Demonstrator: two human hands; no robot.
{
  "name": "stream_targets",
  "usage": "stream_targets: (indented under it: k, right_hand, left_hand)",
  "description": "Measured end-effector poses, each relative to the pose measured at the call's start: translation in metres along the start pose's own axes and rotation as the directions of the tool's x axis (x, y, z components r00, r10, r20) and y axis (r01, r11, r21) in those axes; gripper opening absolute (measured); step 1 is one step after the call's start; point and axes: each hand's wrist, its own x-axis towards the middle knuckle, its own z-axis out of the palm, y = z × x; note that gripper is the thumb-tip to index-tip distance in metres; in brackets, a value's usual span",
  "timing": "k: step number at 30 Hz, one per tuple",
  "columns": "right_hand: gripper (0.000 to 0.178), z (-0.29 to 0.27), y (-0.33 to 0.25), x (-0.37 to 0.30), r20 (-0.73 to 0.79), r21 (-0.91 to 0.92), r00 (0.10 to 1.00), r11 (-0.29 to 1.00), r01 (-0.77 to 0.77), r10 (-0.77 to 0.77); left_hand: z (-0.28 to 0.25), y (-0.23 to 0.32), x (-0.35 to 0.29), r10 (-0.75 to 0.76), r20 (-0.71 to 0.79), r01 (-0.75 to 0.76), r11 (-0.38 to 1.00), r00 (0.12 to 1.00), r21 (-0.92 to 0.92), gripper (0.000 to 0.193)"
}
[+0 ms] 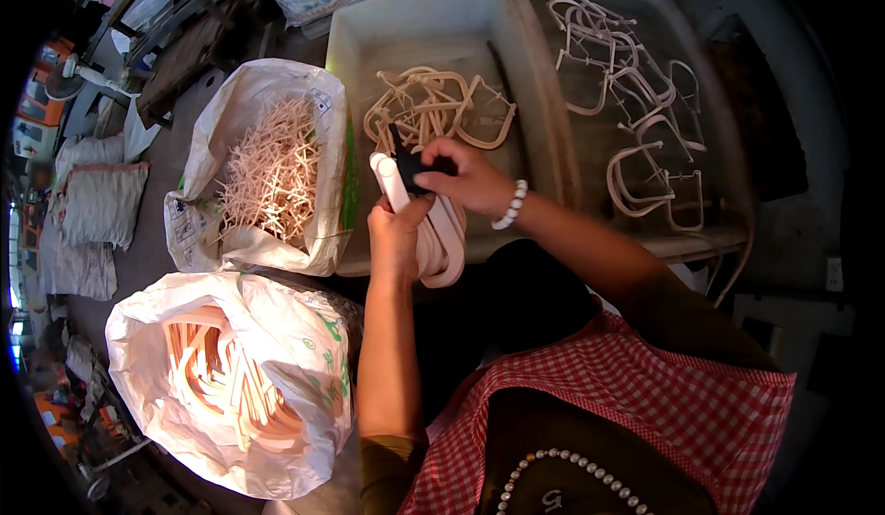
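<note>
My left hand (pixel 395 240) is closed around a bundle of pale pink, U-shaped plastic pieces (pixel 444 249), held above my lap. Fingers of my right hand (pixel 468 181) curl around a black hand tool (pixel 406 157) at the upper end of the bundle. The tool's slim tip points away from me; its jaws or blade cannot be made out. Just beyond the hands, a heap of beige curved pieces (pixel 429 100) with thin runners lies in a pale plastic tub (pixel 415 19).
To the left stands a white woven sack (pixel 205 160) of thin plastic scraps (pixel 272 169). Nearer, another white sack (pixel 309 367) holds long curved pieces (pixel 226 377). A second tub (pixel 590 192) at right contains several joined curved pieces (pixel 636 91). Filled sacks (pixel 106 201) stand far left.
</note>
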Motion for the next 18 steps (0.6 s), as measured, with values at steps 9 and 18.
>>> stream_targets:
  k: [9,18]
  right_hand:
    - [0.019,0.009,0.022,0.019,0.030,0.073,0.998,0.995,-0.063,0.061]
    - [0.023,0.022,0.023,0.022,-0.152,-0.065,0.985,0.994,-0.090,0.079]
  left_hand:
    - [-0.003,0.012,-0.003,-0.044,-0.071,0.044,0.999,0.996,-0.005,0.021]
    - [-0.007,0.000,0.006,-0.030,-0.071,0.032,0.999,0.997,0.022,0.024]
